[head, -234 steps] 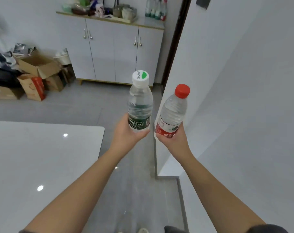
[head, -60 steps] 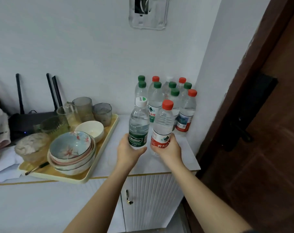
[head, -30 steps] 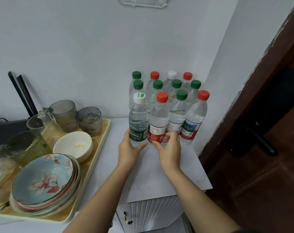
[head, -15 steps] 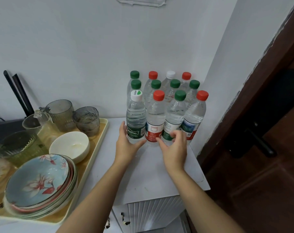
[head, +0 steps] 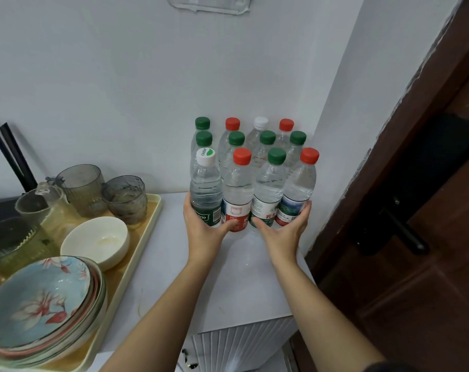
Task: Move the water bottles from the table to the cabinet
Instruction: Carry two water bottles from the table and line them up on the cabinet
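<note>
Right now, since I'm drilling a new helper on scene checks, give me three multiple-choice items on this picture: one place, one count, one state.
1. Where is the tray relative to the bottles? A left; B right; C behind.
2. How many red caps show? A two; B four; C seven.
3. The front-row bottles are: A upright; B lying down; C uncapped.
Answers: 1 A, the tray sits left of them on the cabinet top. 2 B, two at the back, two in front. 3 A, all four stand capped, the left hand and right hand touching the row's ends.
</note>
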Available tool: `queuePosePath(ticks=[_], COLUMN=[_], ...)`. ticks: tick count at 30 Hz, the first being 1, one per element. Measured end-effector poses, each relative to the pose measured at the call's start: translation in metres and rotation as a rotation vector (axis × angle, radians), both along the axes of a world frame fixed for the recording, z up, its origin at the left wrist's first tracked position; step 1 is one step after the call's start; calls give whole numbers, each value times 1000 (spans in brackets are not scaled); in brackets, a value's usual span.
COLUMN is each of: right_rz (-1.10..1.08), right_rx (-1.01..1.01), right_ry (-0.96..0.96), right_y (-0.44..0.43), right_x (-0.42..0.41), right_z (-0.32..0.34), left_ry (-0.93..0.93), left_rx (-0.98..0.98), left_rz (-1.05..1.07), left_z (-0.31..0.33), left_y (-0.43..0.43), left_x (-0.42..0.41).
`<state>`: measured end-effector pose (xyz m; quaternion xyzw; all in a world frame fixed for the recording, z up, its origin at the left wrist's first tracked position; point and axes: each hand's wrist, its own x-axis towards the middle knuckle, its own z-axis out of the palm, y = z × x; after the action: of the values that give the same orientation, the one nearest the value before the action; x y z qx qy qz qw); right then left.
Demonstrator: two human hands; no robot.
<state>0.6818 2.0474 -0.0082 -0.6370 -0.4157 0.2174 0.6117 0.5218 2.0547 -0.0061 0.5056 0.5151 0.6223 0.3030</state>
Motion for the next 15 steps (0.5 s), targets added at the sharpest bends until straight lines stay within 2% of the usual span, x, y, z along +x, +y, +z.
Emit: queuePosePath(ticks=[7,10,15], right_rz=[36,167,458], right_rx=[18,17,16], right_ry=[-11,40,211], right_y=[3,-2,6], right_x=[5,23,57], right_z=[-4,-3,21], left_ry=[-19,-49,-206], left_rx=[-4,-31,-97], left_rz=[-25,-91,-125], left_z=[-1,-4,5], left_y=[0,-3,8], left_x=[0,-6,-26])
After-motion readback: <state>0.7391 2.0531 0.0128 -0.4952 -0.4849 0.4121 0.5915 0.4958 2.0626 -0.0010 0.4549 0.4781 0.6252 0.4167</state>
